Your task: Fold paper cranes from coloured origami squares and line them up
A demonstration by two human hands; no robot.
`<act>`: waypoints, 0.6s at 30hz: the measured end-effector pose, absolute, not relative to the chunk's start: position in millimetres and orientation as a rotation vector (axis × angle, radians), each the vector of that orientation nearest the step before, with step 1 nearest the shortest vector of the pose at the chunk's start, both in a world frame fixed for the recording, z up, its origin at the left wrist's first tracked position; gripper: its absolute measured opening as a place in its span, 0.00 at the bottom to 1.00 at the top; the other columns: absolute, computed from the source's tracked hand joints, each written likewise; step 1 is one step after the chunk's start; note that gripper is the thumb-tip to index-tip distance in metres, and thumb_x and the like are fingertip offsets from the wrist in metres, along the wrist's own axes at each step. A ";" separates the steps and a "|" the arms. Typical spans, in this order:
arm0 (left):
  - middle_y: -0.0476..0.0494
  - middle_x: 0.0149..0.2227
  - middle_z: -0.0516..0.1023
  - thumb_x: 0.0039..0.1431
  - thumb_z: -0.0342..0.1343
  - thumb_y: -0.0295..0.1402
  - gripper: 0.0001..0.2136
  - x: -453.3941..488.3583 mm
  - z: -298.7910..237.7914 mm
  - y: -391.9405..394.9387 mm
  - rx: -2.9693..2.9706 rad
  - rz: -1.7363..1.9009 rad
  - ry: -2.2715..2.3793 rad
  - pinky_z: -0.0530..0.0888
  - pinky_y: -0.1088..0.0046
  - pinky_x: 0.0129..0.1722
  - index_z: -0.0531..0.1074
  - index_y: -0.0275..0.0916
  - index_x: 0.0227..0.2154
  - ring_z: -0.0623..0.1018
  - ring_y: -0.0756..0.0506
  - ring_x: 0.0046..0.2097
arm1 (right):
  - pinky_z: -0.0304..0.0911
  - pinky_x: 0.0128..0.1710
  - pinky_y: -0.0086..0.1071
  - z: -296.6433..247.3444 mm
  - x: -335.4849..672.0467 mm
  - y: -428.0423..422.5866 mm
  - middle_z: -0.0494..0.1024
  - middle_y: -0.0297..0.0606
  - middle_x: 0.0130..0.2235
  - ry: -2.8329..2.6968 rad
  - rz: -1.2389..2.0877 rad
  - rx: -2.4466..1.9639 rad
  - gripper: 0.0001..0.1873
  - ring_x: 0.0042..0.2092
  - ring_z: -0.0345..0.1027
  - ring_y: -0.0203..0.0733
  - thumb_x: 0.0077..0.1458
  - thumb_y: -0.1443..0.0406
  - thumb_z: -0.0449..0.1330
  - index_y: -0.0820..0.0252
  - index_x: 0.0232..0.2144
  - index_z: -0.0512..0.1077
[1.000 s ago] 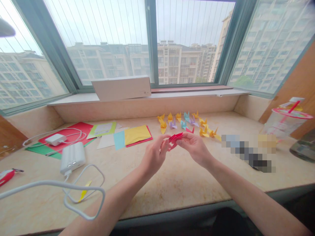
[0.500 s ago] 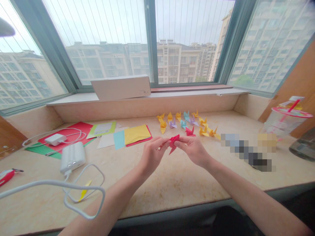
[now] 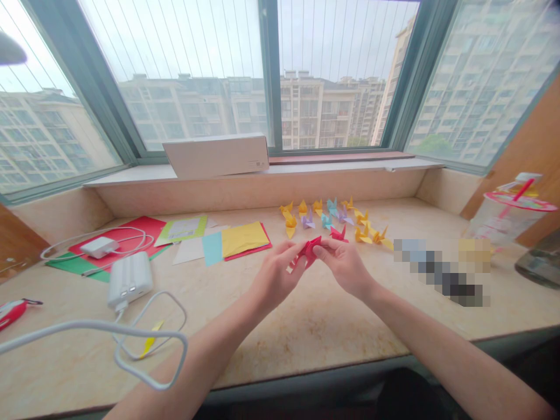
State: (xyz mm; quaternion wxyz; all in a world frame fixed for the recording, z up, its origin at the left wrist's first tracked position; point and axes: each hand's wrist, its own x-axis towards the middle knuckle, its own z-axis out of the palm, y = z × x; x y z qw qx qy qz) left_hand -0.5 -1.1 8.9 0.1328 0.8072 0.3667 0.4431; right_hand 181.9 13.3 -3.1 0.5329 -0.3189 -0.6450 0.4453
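A red origami crane [image 3: 311, 247], partly hidden by fingers, is held above the stone counter between both hands. My left hand [image 3: 280, 265] pinches it from the left, fingers closed. From the right, my right hand [image 3: 343, 262] grips its other side between thumb and fingers. Just behind the right hand stands another red paper crane [image 3: 339, 234]. Beyond it, several finished cranes are grouped: yellow cranes [image 3: 362, 234], purple cranes [image 3: 308, 219] and light blue cranes [image 3: 326, 221].
Coloured paper sheets [image 3: 245, 239] lie left of the hands. A white power bank [image 3: 130, 280] with looping cables [image 3: 175, 335] sits at the left, near a charger [image 3: 98, 247]. A plastic cup with straw [image 3: 503, 216] stands right. A white box [image 3: 216, 156] rests on the sill.
My left fingers have shifted lower and further around the red crane, covering its lower point. The right hand has barely moved.
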 end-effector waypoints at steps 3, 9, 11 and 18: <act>0.42 0.39 0.77 0.64 0.53 0.27 0.15 -0.4 8.7 0.0 2.341 1.272 1.038 0.74 0.70 0.41 0.76 0.41 0.51 0.77 0.46 0.39 | 0.71 0.47 0.43 -2.8 181.8 12.5 0.85 0.39 0.36 -1.478 1.122 -0.767 0.14 0.38 0.79 0.46 0.58 0.54 0.64 0.56 0.40 0.80; 0.44 0.37 0.78 0.65 0.53 0.29 0.13 1.2 2.4 4.7 2.183 1.333 1.056 0.74 0.71 0.40 0.77 0.43 0.49 0.78 0.46 0.38 | 0.69 0.46 0.41 -1.6 183.8 12.1 0.84 0.40 0.37 -1.474 1.079 -0.838 0.14 0.40 0.78 0.45 0.57 0.54 0.64 0.59 0.36 0.78; 0.45 0.36 0.78 0.64 0.55 0.31 0.12 1.6 0.0 7.0 2.062 1.363 1.108 0.74 0.71 0.38 0.77 0.42 0.49 0.77 0.47 0.35 | 0.68 0.46 0.40 0.2 184.0 12.2 0.84 0.40 0.37 -1.479 1.058 -0.845 0.13 0.40 0.77 0.45 0.56 0.55 0.64 0.59 0.34 0.79; 0.43 0.35 0.79 0.63 0.57 0.43 0.17 -1.9 2.2 11.1 1.706 1.349 1.106 0.73 0.73 0.32 0.75 0.36 0.47 0.76 0.47 0.33 | 0.62 0.35 0.33 1.1 186.5 19.1 0.81 0.34 0.29 -1.208 1.098 -0.830 0.14 0.31 0.72 0.38 0.51 0.56 0.69 0.58 0.33 0.74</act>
